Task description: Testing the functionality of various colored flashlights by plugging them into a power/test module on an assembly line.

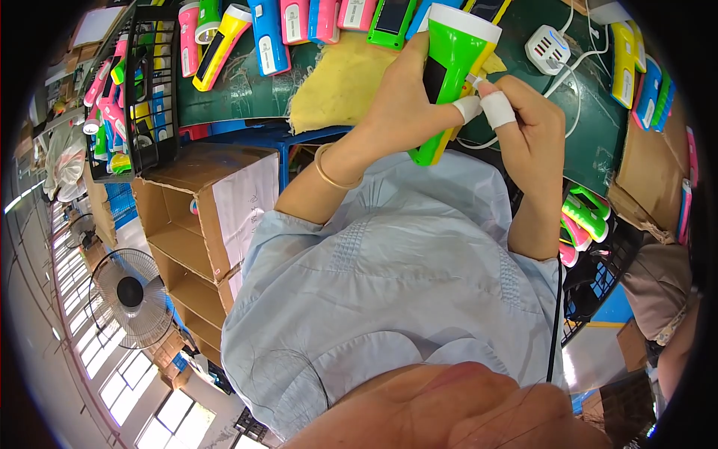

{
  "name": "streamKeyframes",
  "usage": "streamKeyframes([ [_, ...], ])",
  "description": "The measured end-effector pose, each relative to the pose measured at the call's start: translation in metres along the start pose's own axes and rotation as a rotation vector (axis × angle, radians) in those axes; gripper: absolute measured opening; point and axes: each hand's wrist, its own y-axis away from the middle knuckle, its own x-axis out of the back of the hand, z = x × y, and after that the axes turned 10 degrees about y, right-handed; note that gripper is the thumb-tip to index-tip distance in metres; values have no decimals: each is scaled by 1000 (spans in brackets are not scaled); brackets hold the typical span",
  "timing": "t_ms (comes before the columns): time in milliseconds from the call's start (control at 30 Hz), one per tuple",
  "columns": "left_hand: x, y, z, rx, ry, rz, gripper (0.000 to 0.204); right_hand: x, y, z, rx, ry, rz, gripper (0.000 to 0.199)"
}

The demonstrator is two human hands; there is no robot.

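Head view: left hand closed around green flashlight, held above worktop, white lens end pointing away from the body, tail toward the shirt. Right hand at its right side, taped thumb and finger pinched on a small pale piece; kind unclear. Yellow cloth lies left of the flashlight; white charging hub with cables, to the right.

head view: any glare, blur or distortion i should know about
Head view: fisheye stretch bends the windowed wall along the left, with dark rim at the corners; head view: windows at lower left blow out to white; head view: green flashlight in the left hand looks evenly lit, with no obvious motion blur.
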Motion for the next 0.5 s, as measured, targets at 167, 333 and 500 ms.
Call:
streamKeyframes([
  [167,-5,-3,-3,-93,-157,80,65,-1,1,-3,-38,146,14,21],
  [333,-20,-6,-3,-170,-203,162,73,-21,-5,7,79,322,204,18],
  [500,-11,-10,-7,-347,-324,231,70,-9,8,7,107,157,264,11],
])
